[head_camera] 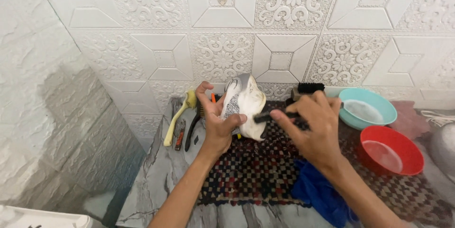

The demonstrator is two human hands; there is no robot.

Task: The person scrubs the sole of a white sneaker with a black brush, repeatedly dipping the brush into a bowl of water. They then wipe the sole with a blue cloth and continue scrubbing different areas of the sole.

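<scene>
**Brushing the sole of a held shoe**

The left hand is closed around a white shoe, thumb across the near side and fingers wrapped behind, holding it tilted on end above the woven mat with the pale sole turned toward the person. The right hand is closed on a small dark-handled brush, whose tip meets the shoe's sole just beside the left thumb.

Step in hand, as judged: scrubbing the sole and lower edge of the shoe. The next stroke appears to call for a firm left grip to keep the shoe from twisting, and short, controlled passes of the brush along the curved sole edge.

Materials and shapes: the shoe is smooth and off-white with a grey speckled panel on its side and a rounded, tapered outline. The mat is a coarse check weave in dark red, black and cream. A crumpled blue cloth lies on the mat under the right forearm. Left of the shoe lie a yellow long-handled brush and dark-handled tools, partly hidden. Behind the right hand sits a black bristle brush. To the right stand two round plastic bowls, well apart from the shoe: a teal bowl and a red bowl, each apparently holding liquid. The surface is grey-veined marble; the wall is embossed white panelling.
</scene>
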